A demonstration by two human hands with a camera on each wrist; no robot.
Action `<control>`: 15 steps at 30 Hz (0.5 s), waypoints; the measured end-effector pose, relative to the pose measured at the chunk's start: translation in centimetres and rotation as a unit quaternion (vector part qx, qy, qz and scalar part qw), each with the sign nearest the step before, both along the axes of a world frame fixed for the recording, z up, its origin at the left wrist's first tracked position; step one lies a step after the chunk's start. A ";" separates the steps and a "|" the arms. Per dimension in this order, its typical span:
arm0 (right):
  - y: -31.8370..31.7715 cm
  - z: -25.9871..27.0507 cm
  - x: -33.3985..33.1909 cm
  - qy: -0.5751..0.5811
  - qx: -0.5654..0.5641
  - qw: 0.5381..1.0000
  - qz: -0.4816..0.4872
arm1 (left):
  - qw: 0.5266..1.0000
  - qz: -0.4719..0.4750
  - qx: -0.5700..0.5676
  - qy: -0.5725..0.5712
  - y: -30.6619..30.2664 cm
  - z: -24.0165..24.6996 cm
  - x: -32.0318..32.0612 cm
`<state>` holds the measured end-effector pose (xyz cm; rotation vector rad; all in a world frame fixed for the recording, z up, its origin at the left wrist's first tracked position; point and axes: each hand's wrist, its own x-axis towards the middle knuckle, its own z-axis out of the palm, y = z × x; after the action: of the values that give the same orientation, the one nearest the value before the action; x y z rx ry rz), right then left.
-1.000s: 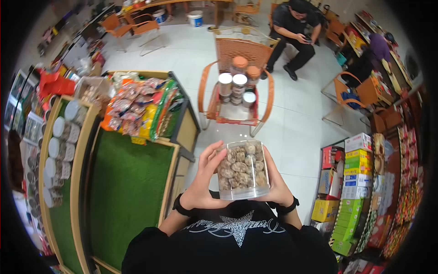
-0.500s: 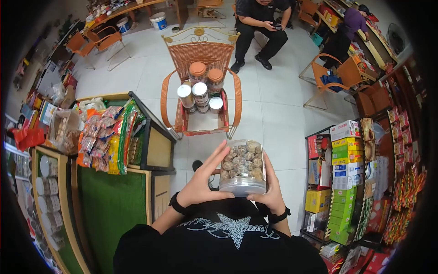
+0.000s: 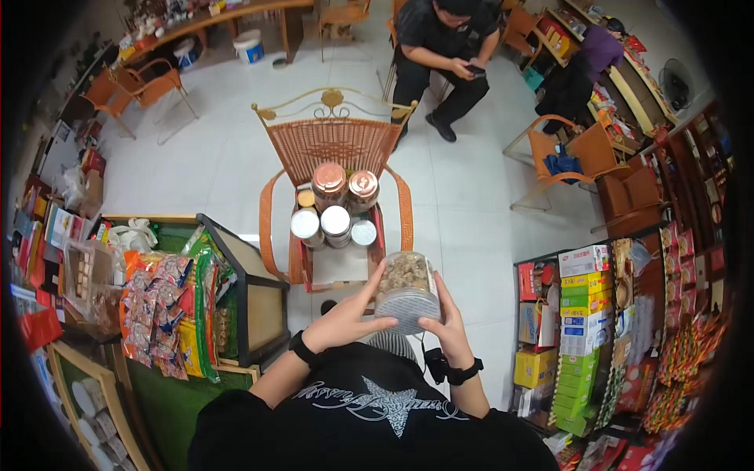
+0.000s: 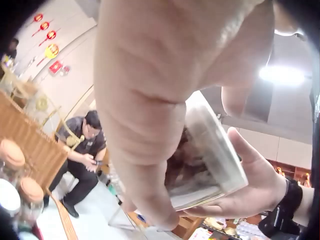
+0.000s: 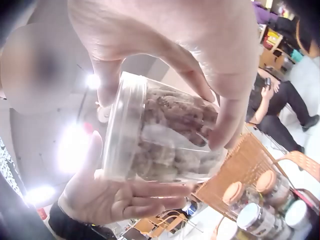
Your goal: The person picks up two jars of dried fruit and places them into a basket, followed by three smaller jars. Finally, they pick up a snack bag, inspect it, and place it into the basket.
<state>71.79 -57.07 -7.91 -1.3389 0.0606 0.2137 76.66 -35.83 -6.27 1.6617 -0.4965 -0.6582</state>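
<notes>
Between my two hands is a clear plastic jar [image 3: 410, 275] packed with brown, wrinkled, lumpy dried pieces. It is tilted, and its pale translucent lid [image 3: 407, 312] faces back toward my body. My left hand [image 3: 345, 318] grips the left side, with the thumb by the lid and the fingers along the wall. On the other side my right hand [image 3: 452, 330] holds it the same way, thumb at the lid's edge. The right wrist view shows the jar [image 5: 175, 135] with the left hand [image 5: 115, 200] beneath it.
Ahead stands a wicker armchair [image 3: 338, 145] carrying several jars with orange and white lids in a red-edged box. Snack bags [image 3: 169, 310] lie on a green-lined display at left. Stacked boxes [image 3: 581, 330] fill a right-hand shelf. A seated person [image 3: 448, 59] is beyond the chair.
The jar has tilted so its lid now shows more toward the head camera. Both hands keep their hold. The head view has shifted, bringing the chair closer and further left.
</notes>
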 end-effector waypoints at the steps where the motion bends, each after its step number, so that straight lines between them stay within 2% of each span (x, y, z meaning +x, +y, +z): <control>1: 0.3 -0.8 0.8 0.020 -0.003 1.000 0.001 | 0.998 -0.008 0.009 0.069 0.1 -0.7 0.7; 2: 0.7 -1.5 1.8 0.056 -0.012 0.998 -0.004 | 1.000 0.001 0.006 0.025 -0.1 -3.6 1.2; 5: 0.6 -6.0 4.6 0.136 -0.030 0.990 0.006 | 0.991 0.058 0.063 0.107 -0.8 -9.0 2.5; 6: 0.6 -7.3 5.8 0.168 -0.028 0.985 0.013 | 0.979 0.073 0.024 0.186 -1.0 -10.5 3.2; 9: 0.5 -12.6 9.1 0.217 -0.039 0.975 0.039 | 0.959 0.141 -0.027 0.243 -1.6 -15.1 5.3; 11: 0.8 -15.7 11.7 0.210 -0.109 0.968 0.088 | 0.952 0.183 -0.071 0.233 -1.9 -19.7 6.4; 12: 0.9 -17.1 13.0 0.230 -0.105 0.963 0.093 | 0.934 0.204 -0.066 0.286 -1.8 -21.6 6.9; 13: 1.0 -18.6 14.6 0.199 -0.134 0.964 0.112 | 0.913 0.225 -0.062 0.335 -1.8 -23.2 7.6; 14: 1.0 -20.0 15.9 0.168 -0.163 0.963 0.132 | 0.883 0.253 -0.085 0.387 -1.9 -24.5 8.2; 15: 1.1 -21.5 17.0 0.184 -0.161 0.960 0.136 | 0.849 0.281 -0.107 0.435 -2.0 -25.9 8.8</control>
<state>88.78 -56.01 -29.38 -1.6166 0.2326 0.7113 85.44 -37.85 -32.22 1.0477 0.5442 -0.7870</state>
